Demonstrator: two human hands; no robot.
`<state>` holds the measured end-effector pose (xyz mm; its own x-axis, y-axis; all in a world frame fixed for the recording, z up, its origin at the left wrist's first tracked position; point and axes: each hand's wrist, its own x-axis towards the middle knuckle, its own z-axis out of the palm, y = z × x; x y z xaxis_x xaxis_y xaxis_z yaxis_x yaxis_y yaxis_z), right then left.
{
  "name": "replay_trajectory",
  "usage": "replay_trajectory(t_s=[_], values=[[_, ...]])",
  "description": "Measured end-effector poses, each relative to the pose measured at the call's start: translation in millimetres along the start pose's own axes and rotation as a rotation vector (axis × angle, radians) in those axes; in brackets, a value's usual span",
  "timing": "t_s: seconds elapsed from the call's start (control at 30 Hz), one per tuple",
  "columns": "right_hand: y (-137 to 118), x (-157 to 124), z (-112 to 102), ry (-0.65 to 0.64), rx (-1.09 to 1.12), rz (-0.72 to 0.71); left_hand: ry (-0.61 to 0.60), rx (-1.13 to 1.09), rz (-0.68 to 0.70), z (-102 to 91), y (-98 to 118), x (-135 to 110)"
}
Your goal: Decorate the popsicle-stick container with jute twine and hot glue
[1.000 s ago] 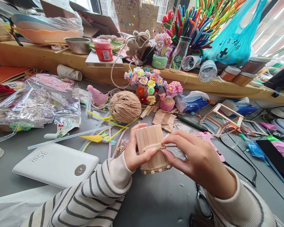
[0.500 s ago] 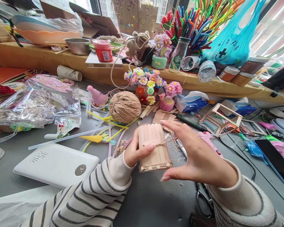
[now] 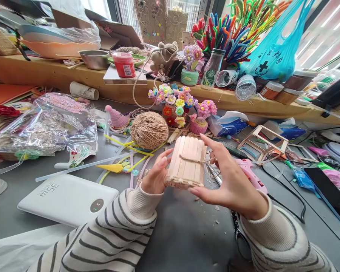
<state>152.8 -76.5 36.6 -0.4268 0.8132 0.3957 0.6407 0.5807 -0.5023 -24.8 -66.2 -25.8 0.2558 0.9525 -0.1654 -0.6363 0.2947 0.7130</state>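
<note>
A small craft-stick box (image 3: 185,170) is held up over the table, its rounded stick tops pointing away and its lower edge trimmed with braided cord. Across its front runs a strand of twine (image 3: 188,158), whose far part goes round the right side toward my right fingers. My right hand (image 3: 229,177) spans the box, forefinger at the top corner and thumb at the bottom edge. At the box's left side is my left hand (image 3: 155,175), thumb lifted off the front and fingers loosely apart; whether its hidden part touches the box I cannot tell.
Behind the box sits a ball of twine (image 3: 149,130). A white power bank (image 3: 68,198) lies left. To the right are a pink glue gun (image 3: 251,173), a stick frame (image 3: 265,145) and a phone (image 3: 328,192). Scissors (image 3: 239,234) lie near my right sleeve.
The box has risen and tilted slightly. My left thumb has come off its front, uncovering the twine. My right hand has closed in from beside the box onto its top and bottom edges.
</note>
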Motion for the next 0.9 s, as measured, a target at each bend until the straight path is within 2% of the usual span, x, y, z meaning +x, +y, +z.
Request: replay_trajectory(t_s=[0.13,0.23,0.33,0.5,0.67,0.9], values=[[-0.7,0.0,15.1,0.146,-0.038,0.036,0.032,0.068,-0.011,-4.4,0.6,-0.9],[-2.3,-0.5,21.5,0.171,-0.104,-0.011,0.038,0.117,-0.015,-4.8,-0.4,-1.3],[-5.4,-1.5,23.6,0.157,-0.170,-0.038,0.056,0.158,-0.019,-4.8,-1.8,1.6],[-10.6,-4.2,27.1,0.087,-0.248,-0.036,0.079,0.240,0.062,-5.6,-2.1,6.5],[-12.6,-6.1,29.6,0.044,-0.261,-0.045,0.056,0.315,0.005,-6.3,2.2,5.3],[-12.8,-6.9,27.9,0.004,-0.270,-0.055,0.051,0.331,0.014,-6.1,-0.4,5.3]])
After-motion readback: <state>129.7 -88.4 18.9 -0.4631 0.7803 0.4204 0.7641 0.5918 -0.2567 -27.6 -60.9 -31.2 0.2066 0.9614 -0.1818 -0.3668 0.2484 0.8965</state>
